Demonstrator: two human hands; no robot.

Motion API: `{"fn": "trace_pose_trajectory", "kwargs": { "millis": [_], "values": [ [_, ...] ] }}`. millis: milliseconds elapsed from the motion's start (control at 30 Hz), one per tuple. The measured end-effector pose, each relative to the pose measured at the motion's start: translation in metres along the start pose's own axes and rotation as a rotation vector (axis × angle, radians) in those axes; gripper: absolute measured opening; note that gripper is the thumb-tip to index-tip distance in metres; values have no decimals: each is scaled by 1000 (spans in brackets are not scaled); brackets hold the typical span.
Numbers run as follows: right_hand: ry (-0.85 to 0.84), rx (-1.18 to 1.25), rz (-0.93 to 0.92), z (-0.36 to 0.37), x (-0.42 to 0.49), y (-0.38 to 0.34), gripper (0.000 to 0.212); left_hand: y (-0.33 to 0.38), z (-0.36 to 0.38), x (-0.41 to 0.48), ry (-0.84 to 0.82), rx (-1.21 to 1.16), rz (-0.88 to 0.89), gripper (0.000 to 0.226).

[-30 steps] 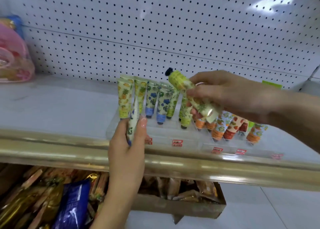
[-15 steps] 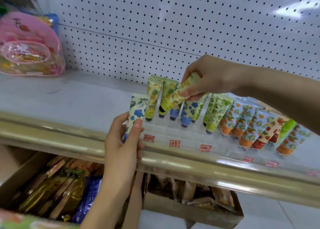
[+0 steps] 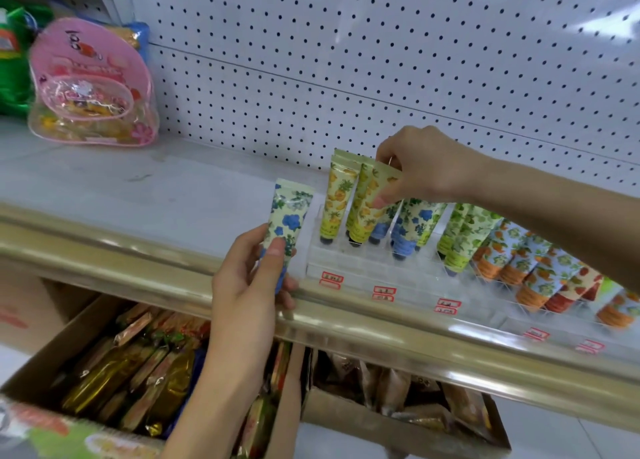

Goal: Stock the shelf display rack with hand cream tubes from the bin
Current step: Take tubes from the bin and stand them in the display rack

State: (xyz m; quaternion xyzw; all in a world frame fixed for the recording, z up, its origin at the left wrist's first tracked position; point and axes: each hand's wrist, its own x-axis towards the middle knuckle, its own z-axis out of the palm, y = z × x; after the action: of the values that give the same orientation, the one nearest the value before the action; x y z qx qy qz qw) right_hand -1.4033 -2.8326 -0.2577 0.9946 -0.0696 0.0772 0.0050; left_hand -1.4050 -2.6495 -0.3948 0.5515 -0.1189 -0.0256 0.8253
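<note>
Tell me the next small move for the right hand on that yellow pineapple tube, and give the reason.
Probably press the yellow pineapple-print tube straight down until it seats, then let go. The right hand pinches its top edge, its dark cap is already at the clear acrylic rack beside the other yellow tubes, and the left hand holds a blue-flower tube ready.

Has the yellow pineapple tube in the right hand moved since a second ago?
Yes. The yellow tube, earlier held cap-up above the rack, now stands cap-down in the leftmost column, right hand pinching its top.
</note>
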Motion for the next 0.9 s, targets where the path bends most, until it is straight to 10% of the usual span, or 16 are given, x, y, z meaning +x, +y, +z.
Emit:
{"fn": "trace_pose_trajectory", "kwargs": {
  "millis": [900],
  "values": [
    [41, 79, -19, -28, -10, 8, 28, -1, 15, -2, -57, -76, -23, 17]
  ]
}}
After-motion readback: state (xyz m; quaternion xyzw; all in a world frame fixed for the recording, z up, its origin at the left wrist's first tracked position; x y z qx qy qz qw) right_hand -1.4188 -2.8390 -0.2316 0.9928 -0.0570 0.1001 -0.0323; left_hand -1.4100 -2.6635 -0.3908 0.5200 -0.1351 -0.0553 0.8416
